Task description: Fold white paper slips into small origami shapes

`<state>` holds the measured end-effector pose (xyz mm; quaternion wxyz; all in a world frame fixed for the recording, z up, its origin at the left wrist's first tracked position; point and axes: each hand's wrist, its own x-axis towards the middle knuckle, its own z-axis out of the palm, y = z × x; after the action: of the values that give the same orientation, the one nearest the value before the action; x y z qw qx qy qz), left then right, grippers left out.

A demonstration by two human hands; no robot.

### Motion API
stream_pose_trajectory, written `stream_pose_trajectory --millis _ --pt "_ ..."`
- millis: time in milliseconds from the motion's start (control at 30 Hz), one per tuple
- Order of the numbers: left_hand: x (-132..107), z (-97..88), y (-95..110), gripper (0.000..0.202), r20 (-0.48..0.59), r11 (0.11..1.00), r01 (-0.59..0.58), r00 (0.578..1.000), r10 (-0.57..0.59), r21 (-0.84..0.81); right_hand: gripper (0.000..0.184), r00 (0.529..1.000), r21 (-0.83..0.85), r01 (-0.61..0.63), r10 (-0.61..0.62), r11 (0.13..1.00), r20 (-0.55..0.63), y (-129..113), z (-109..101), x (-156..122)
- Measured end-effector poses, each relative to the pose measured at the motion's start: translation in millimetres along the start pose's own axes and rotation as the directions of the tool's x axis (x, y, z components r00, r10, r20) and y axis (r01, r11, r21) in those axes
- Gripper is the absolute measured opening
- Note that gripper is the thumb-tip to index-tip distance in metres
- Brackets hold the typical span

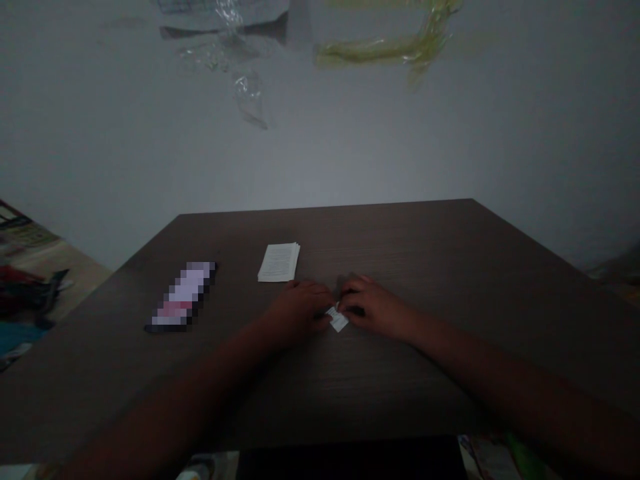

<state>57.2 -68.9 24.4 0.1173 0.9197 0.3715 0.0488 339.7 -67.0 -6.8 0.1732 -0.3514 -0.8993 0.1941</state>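
A small piece of printed white paper (339, 321), folded to a pointed shape, lies on the dark table (400, 247) between my two hands. My left hand (303, 308) has its fingers closed at the paper's left edge. From the other side, my right hand (373, 305) pinches the paper near its top, thumb and fingertips together. The fingers of both hands cover part of the paper. Beyond my left hand sits a stack of printed paper sheets (279, 262).
A phone (184, 297) with a lit, blurred screen lies on the table's left side. Behind the table stands a pale wall (350, 147) with strips of yellow tape (370, 53) and clear tape (250, 100). Assorted items (25, 293) are on the floor at left.
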Motion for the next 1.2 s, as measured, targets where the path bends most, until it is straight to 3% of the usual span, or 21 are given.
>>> stream_pose_trajectory --millis 233,500,767,967,1067,1200 --pt "-5 1.7 18 0.019 -0.004 0.998 0.036 0.999 -0.036 0.060 0.012 1.000 -0.063 0.026 -0.027 0.998 -0.015 -4 0 -3" --pt "-12 10.4 37 0.040 -0.053 0.990 0.105 0.994 -0.100 0.095 0.010 1.000 -0.106 0.003 -0.004 0.994 -0.013 -8 0 -3" --pt "-10 6.7 24 0.021 -0.022 0.992 0.097 0.995 -0.095 0.081 0.022 1.000 0.010 -0.003 0.003 1.000 -0.029 -12 -3 -2" --pt "-8 -1.4 14 0.038 0.028 0.997 0.028 0.999 -0.030 0.074 0.021 0.995 0.065 0.079 -0.083 0.995 0.063 -3 -5 0" --pt "-7 0.1 16 0.038 0.057 0.997 -0.020 0.998 0.016 0.073 0.021 1.000 0.042 -0.019 0.018 0.999 0.012 2 -4 3" --pt "-7 5.8 19 0.020 0.031 0.998 -0.013 0.999 0.011 0.058 0.016 0.980 -0.001 -0.186 0.185 0.983 -0.066 2 -3 5"
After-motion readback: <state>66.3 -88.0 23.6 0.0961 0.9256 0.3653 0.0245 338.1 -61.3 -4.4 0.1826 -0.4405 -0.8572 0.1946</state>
